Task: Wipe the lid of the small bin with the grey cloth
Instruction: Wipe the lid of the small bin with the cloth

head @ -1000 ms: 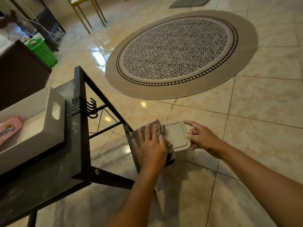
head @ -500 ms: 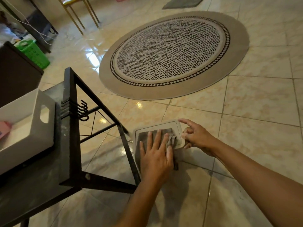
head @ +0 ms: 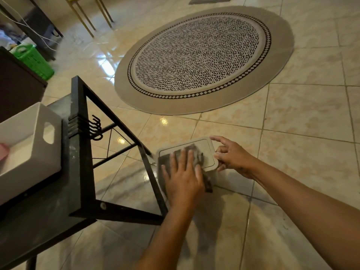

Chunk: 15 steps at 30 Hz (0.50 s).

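A small beige bin (head: 211, 173) stands on the tiled floor beside the black table's leg. Its flat lid (head: 204, 146) has a raised inner panel. The grey cloth (head: 195, 153) lies spread over the lid's near left half and hangs down the bin's front. My left hand (head: 183, 176) presses flat on the cloth, fingers spread. My right hand (head: 230, 155) grips the lid's right edge with thumb and fingers, index finger stretched along the far corner.
A black metal table (head: 78, 152) with hooks stands at left, bearing a white handled box (head: 33, 145). A round patterned rug (head: 202, 57) lies beyond the bin. A green basket (head: 34, 60) and chair legs (head: 87, 14) are at the far left.
My left hand has slid the cloth from the lid's left edge onto its middle and near side. My right hand has kept its hold on the right edge. The camera has shifted slightly.
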Tool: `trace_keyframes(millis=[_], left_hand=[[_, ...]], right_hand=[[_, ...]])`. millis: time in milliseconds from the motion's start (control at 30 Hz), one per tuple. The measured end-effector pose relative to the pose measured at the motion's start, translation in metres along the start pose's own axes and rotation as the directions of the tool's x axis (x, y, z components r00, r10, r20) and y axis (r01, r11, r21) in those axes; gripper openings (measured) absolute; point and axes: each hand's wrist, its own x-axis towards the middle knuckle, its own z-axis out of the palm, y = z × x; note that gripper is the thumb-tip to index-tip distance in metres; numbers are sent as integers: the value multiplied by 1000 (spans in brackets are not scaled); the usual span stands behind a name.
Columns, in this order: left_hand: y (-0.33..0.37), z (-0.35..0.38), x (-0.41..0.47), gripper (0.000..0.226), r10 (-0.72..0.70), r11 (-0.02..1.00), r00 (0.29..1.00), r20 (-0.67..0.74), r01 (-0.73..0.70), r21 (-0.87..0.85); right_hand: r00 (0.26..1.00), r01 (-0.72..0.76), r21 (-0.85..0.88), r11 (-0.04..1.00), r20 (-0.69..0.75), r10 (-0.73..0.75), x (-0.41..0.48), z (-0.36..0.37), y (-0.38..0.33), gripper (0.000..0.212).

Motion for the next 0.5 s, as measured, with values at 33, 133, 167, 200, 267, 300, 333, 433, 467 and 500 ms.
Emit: trace_keyframes(millis=[33, 133, 167, 200, 267, 300, 333, 433, 467, 500], left_hand=[[12, 5, 1, 60, 50, 999, 999, 15, -50, -5], [40, 4, 26, 57, 144, 989, 989, 25, -143, -28], [39, 0, 36, 56, 141, 990, 989, 37, -140, -18], [30, -5, 44, 55, 112, 994, 993, 45, -111, -16], [4, -14, 49, 54, -27, 999, 999, 39, 28, -33], [-8, -15, 45, 54, -109, 993, 994, 22, 110, -45], [-17, -15, 36, 55, -168, 984, 986, 5, 168, -58], [-2, -5, 7, 57, -110, 993, 994, -14, 110, -53], [12, 1, 2, 59, -48, 998, 999, -4, 48, -51], [27, 6, 2, 60, 7, 999, 1000, 4, -7, -53]], right_hand=[[1000, 1, -6, 1000, 4, -1, 1, 0, 0, 60], [1000, 3, -18, 1000, -9, -3, 1, 2, 0, 61], [1000, 4, -22, 1000, -20, -4, 1, 2, 1, 62], [1000, 7, -29, 1000, -30, -7, 1, 3, 1, 62], [999, 12, -44, 999, -41, -14, 1, 3, 4, 63], [999, 13, -41, 999, -42, -14, 1, 3, 5, 63], [999, 13, -35, 999, -39, -15, 2, 2, 6, 63], [999, 21, -32, 999, -27, -22, 4, 1, 6, 61], [1000, 20, -35, 999, -22, -21, 5, 1, 5, 61], [1000, 16, -34, 999, -18, -17, 6, 1, 5, 61]])
